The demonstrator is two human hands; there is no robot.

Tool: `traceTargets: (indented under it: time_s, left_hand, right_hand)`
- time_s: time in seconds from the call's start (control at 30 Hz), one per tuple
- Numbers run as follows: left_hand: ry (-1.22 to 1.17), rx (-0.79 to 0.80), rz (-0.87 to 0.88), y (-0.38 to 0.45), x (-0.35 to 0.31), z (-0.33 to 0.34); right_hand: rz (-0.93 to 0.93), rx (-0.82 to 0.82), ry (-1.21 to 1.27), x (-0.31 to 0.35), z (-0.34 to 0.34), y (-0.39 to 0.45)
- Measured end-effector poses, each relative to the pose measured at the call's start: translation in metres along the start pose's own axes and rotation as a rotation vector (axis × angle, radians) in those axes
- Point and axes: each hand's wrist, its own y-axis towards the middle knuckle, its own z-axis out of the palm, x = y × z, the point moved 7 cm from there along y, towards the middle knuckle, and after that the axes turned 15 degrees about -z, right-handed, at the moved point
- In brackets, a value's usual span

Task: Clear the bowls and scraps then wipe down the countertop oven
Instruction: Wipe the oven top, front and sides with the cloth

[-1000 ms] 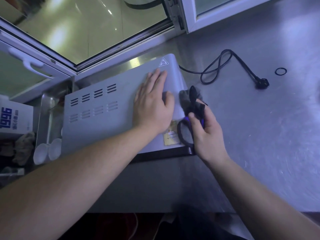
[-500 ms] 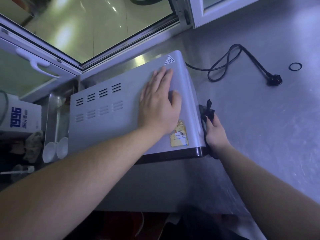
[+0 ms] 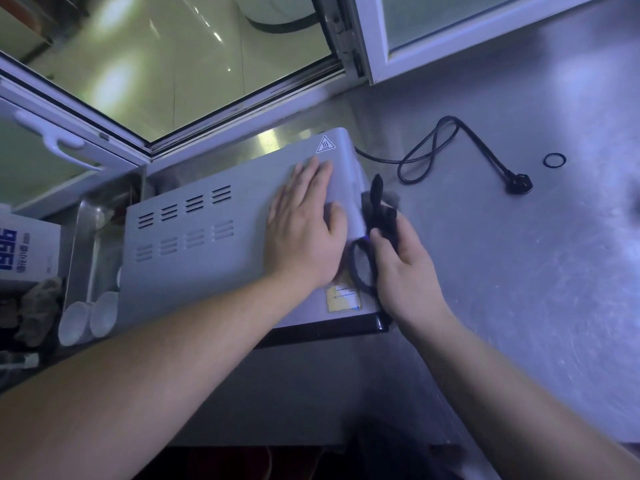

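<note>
The left hand [image 3: 304, 233] lies flat with fingers straight, pressing on the top of the countertop oven [image 3: 207, 247]. The right hand [image 3: 403, 268] grips a dark cloth [image 3: 379, 209] at the oven's right side, fingers curled round it; a dark loop [image 3: 360, 268] hangs from the cloth against that side.

The oven stands near the back edge of the steel worktop [image 3: 519, 289], below the window frame [image 3: 194, 133]. Its top carries a triangular hot-surface warning sign [image 3: 326, 145] at the back right corner and a worn yellowish sticker [image 3: 343, 298] near the front right corner; the sticker's print is too small to read.

Off the oven's left side a metal tray [image 3: 88, 230] holds two white spoons [image 3: 86, 317]; its other contents are unclear. Left of the tray stands a white box [image 3: 27, 251] with blue digits, "1996" as far as can be told.

On the worktop to the right lie the oven's black power cord [image 3: 450, 147] with its plug [image 3: 518, 184], and beyond it a small black ring [image 3: 554, 160].
</note>
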Motion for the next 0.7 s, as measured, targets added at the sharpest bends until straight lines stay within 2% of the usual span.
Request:
traceTargets:
  time_s: [0.1, 0.33, 0.47, 0.7]
  left_hand:
    - [0.013, 0.006, 0.001, 0.0, 0.0, 0.002]
    - [-0.002, 0.003, 0.009, -0.001, 0.0, 0.002]
    - [-0.003, 0.003, 0.004, -0.001, 0.001, 0.001]
    - [0.004, 0.019, 0.001, -0.001, 0.002, 0.002]
  right_hand:
    - [-0.067, 0.037, -0.05, -0.001, 0.004, 0.026]
    - [0.009, -0.004, 0.044, -0.04, 0.008, 0.078]
    - [0.107, -0.013, 0.056, -0.081, 0.003, 0.078]
    - [0.394, -0.036, 0.061, -0.127, -0.009, 0.035]
